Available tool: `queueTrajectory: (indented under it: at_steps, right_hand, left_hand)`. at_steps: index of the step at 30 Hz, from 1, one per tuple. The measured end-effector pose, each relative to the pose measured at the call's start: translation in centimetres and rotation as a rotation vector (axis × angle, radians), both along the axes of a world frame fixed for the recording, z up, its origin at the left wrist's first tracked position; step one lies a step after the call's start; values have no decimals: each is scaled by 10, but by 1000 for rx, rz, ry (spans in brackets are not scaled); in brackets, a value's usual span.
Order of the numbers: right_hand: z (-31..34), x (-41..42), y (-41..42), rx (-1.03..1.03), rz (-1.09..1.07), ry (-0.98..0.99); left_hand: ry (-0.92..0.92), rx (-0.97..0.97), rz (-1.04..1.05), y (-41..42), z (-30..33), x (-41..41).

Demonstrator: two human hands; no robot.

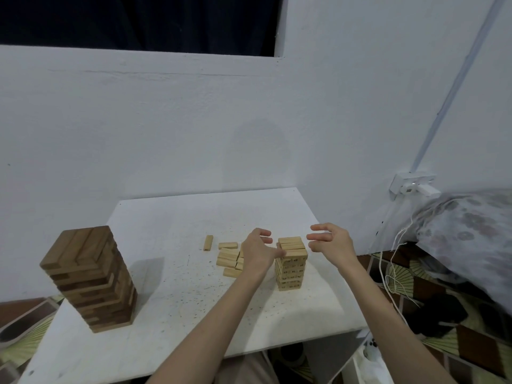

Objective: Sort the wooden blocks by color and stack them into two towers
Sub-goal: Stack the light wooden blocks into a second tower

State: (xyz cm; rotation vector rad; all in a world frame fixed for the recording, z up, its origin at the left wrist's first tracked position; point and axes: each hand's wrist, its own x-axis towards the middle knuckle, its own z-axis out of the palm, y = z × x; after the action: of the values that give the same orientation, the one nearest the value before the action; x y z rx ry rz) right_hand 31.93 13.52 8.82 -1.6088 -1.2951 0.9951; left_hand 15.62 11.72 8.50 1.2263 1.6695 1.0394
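A tall tower of dark brown wooden blocks [92,278] stands at the left of the white table [177,295]. A shorter tower of light wooden blocks [291,263] stands right of centre. My left hand [259,252] hovers just left of the light tower's top, fingers spread, thumb touching the upper blocks. My right hand [331,241] hovers just right of the top, fingers loosely extended, holding nothing. Several loose light blocks [230,259] lie in a pile left of the light tower, partly hidden by my left hand. One single light block [208,243] lies apart, further left.
A white wall rises right behind the table. A wall socket with a plugged charger [414,187] and white cables [393,261] hang at the right. A patterned cushion [468,234] lies at the far right. Patterned fabric [443,322] covers the surface beside the table.
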Motion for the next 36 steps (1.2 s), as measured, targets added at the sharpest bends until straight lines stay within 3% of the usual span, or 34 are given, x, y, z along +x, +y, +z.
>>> queueTrajectory:
  at_steps: [3,8,10,14,20,26,36]
  right_hand:
    - [1,2,0,39,-77,68]
    - [-3,-9,-11,-108,19,329]
    - [-6,-14,-16,-181,70,356]
    - [1,-23,-25,-205,141,365]
    - [7,-25,-20,-215,125,297]
    - [18,-29,-29,-214,209,247]
    - [9,-26,-22,-234,149,294]
  left_hand:
    - [-79,-20,67,-2,2,-2]
    - [-629,-291,18,-16,25,7]
    - [-722,-366,-14,-27,41,10]
    - [-742,-376,-61,-31,56,13]
    - [-625,-356,-32,-30,67,16]
    - [-718,-360,-70,-30,70,17]
    - [-644,-363,-60,-32,70,17]
